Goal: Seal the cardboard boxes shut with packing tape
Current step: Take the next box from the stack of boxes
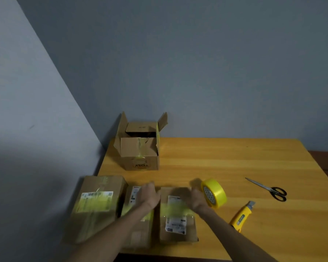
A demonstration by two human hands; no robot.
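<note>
The right hand point(197, 198) grips the round yellow tape roll point(215, 192), left hand point(150, 195) flat; the far-corner open brown cardboard box point(140, 150) probably comes next.

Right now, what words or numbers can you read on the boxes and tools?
"TOLY", upside down, on the open brown cardboard box's front.
White shipping labels on the three taped brown cardboard boxes: too blurred.
Mark on the open box's inner flap: too small.
Label on the yellow utility knife: blurred.
</note>
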